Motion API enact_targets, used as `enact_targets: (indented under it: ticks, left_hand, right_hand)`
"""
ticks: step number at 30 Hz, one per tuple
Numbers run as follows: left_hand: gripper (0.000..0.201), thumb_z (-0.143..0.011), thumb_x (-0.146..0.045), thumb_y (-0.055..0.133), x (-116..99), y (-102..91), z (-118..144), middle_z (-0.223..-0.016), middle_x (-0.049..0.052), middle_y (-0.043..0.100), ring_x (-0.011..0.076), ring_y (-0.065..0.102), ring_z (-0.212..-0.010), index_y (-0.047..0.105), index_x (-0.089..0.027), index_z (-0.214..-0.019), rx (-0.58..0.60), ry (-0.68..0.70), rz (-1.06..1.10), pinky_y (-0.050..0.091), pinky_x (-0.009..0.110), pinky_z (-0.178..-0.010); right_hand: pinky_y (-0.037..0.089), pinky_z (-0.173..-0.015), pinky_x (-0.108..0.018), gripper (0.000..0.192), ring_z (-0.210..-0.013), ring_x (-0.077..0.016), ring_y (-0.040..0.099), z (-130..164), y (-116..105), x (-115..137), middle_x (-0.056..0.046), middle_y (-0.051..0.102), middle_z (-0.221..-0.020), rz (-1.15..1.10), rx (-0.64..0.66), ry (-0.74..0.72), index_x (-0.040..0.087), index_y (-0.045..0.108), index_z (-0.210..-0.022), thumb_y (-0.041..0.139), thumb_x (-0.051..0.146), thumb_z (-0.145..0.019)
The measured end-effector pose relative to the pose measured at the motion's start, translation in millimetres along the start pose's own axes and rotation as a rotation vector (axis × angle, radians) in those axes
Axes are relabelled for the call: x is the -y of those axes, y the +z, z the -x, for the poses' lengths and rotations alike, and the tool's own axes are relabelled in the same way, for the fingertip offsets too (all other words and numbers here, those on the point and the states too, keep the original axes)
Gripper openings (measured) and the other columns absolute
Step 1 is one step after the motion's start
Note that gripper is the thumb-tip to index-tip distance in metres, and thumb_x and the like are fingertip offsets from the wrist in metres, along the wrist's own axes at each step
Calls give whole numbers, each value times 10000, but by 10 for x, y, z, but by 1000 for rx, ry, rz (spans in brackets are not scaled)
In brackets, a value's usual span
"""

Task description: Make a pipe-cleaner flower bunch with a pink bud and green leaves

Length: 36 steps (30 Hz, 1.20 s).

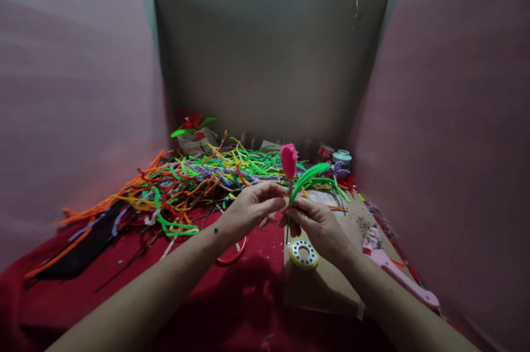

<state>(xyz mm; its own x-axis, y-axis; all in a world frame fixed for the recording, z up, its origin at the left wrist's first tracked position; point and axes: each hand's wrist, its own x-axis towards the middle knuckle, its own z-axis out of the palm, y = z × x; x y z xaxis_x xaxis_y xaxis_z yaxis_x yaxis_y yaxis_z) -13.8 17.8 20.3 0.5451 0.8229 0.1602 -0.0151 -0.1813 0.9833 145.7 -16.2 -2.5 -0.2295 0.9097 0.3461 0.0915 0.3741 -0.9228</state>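
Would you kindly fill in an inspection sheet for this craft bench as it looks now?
Surface: red cloth with a cardboard sheet on its right side.
Job's things: pink bud on a stem with a green leaf.
Clutter: pile of pipe cleaners, tape roll, pink tool, red flower.
Hands: left hand and right hand both pinch the stem.
Cables: nothing seen.
Surroundings: cardboard back wall, pink side panels.

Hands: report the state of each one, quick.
Left hand: closed, pinching the stem of the pink fuzzy pipe-cleaner flower.
Right hand: closed on the same stem, by the green pipe-cleaner leaf.
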Motion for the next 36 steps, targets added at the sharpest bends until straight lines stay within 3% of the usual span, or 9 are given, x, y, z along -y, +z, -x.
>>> enact_targets:
  ticks: [3, 7, 11, 20, 24, 28, 31, 36]
  left_hand:
    - [226, -776, -352, 590, -18, 34, -71, -565, -49, 490, 39, 403, -416, 537, -136, -816, -32, 67, 58, 285, 167, -381]
    - [265, -797, -366, 569, 70, 74, -116, -497, -47, 476, 45, 408, -404, 500, -139, -679, 13, 82, 103, 284, 177, -395]
    - [282, -800, -388, 561, 97, 87, -108, -529, -35, 495, 48, 405, -418, 524, -129, -695, 0, 56, 65, 285, 182, -400]
    - [96, -799, -221, 551, 128, 108, 7, -609, -37, 497, 59, 399, -489, 559, -147, -858, -116, 143, -28, 349, 194, -480]
    - [83, -767, -220, 613, 128, 155, 37, -732, 3, 547, 86, 478, -617, 582, -146, -788, -178, 262, -224, 404, 209, -572]
    - [83, -758, -212, 636, 188, 170, 27, -829, 34, 583, 139, 546, -780, 638, -170, -830, -214, 474, -412, 450, 264, -727]
    - [121, -783, -175, 602, 225, 163, 40, -843, 46, 580, 139, 565, -784, 672, -188, -880, -198, 615, -535, 465, 249, -690]
    - [202, -820, -145, 538, 209, 144, 84, -839, 73, 589, 146, 582, -787, 682, -173, -958, -162, 784, -793, 484, 240, -668]
  right_hand:
    - [356, -484, -216, 207, -514, -91, 431, -20, 23, -83, 12, 519, -589, 83, 5, -32, 162, 639, -714, 545, 312, -822]
    - [406, -554, -225, 224, -585, -109, 473, 6, 25, -188, 3, 550, -618, 116, -4, -82, 175, 618, -670, 530, 301, -833]
    - [423, -615, -237, 219, -631, -120, 509, 41, -6, -227, 4, 560, -638, 165, -38, -124, 180, 596, -649, 518, 268, -834]
    - [381, -505, -211, 168, -519, -98, 442, 87, -31, -311, 30, 477, -569, 189, -106, -92, 176, 567, -723, 467, 248, -838]
    - [367, -510, -209, 172, -514, -93, 435, 107, -33, -321, 31, 473, -559, 263, -102, -114, 178, 551, -691, 468, 217, -836]
    - [364, -504, -216, 150, -513, -99, 448, 137, -10, -333, 23, 496, -566, 327, -119, -167, 177, 588, -773, 457, 207, -838]
    - [380, -513, -219, 142, -523, -104, 476, 149, 15, -336, 17, 518, -583, 277, -141, -147, 169, 601, -836, 464, 204, -831]
    - [383, -500, -209, 160, -514, -93, 462, 146, 34, -336, 29, 500, -561, 75, -156, -50, 173, 566, -721, 486, 248, -837]
